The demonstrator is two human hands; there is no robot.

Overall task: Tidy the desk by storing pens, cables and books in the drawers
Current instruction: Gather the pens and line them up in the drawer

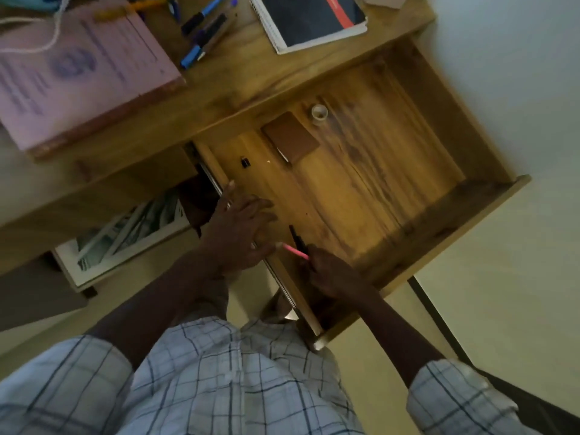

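A wooden drawer (489,211) stands pulled out from the desk. My right hand (332,271) is inside its near corner, shut on a pink pen (295,251) and a black pen (296,238). My left hand (241,227) rests with spread fingers on the drawer's left side wall and holds nothing. On the desk top lie several pens (204,29), a thick pink book (78,73), a spiral notebook (314,20) and a white cable (56,29).
In the drawer lie a brown wallet-like case (290,139), a roll of clear tape (319,113) and a small black clip (244,161). A printed sheet (125,233) sits on the shelf under the desk. The floor lies to the right.
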